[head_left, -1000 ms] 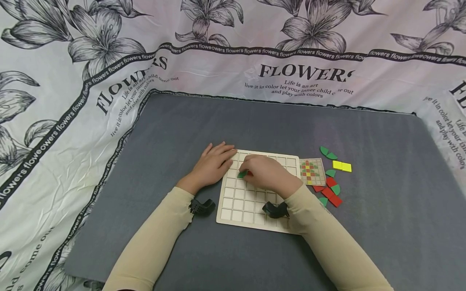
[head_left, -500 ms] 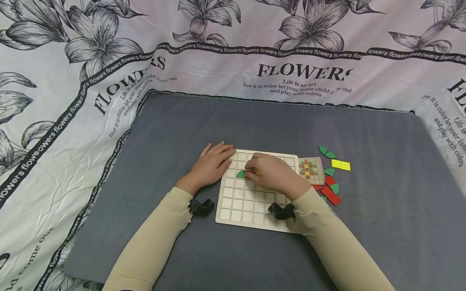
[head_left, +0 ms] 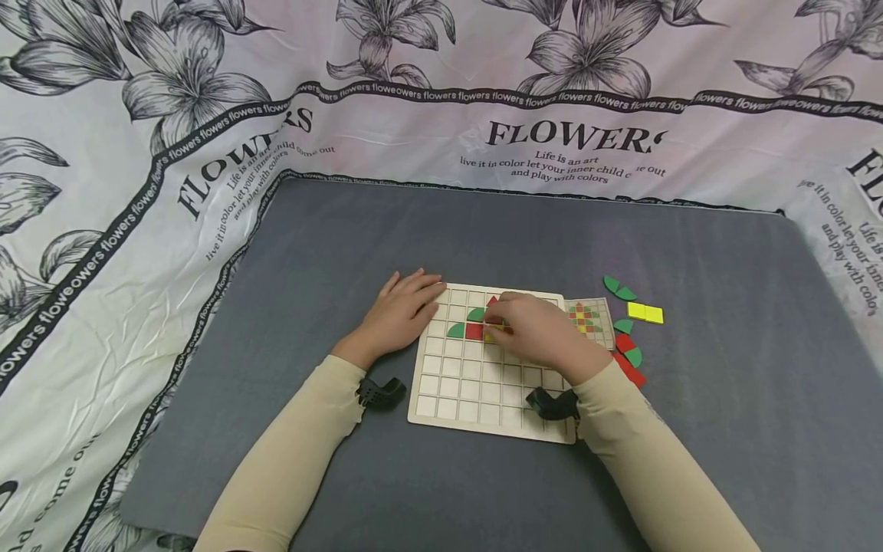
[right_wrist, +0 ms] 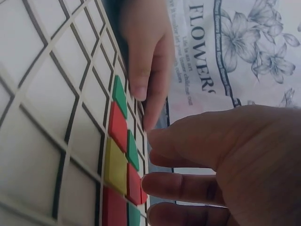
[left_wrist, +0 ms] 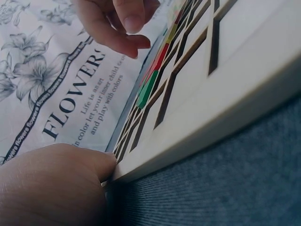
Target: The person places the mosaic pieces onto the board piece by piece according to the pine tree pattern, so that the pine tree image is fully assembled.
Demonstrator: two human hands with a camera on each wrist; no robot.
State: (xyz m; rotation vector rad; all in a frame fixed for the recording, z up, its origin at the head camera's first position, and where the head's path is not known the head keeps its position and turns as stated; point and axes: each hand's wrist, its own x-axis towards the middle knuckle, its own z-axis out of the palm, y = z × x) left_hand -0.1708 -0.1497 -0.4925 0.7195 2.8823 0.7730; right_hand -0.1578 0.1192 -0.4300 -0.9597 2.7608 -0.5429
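A pale wooden grid board (head_left: 451, 387) lies on the grey table. My left hand (head_left: 403, 313) rests along its upper left edge, fingers extended, thumb at the rim in the left wrist view. My right hand (head_left: 545, 333) is over the board's upper middle with loosely bent fingers. Nothing shows between them in the right wrist view. Beneath and beside it, pieces sit in the grid: a green quarter-round (head_left: 456, 330), a red square (head_left: 474, 332), a second green quarter-round (head_left: 475, 314) and a yellow square (right_wrist: 115, 165). In the head view the right hand hides part of this group.
At the board's right edge lies a pattern card (head_left: 599, 310), partly covered by the right hand. Beyond it are loose green quarter-rounds (head_left: 611, 284), yellow squares (head_left: 645, 312) and red pieces (head_left: 629, 369). A flower-printed cloth (head_left: 414, 138) hangs behind the table.
My right hand has left the outer green quarter-round and moved right, its fingers loosening. The red square and the second green quarter-round now show. My left hand has stayed at the edge.
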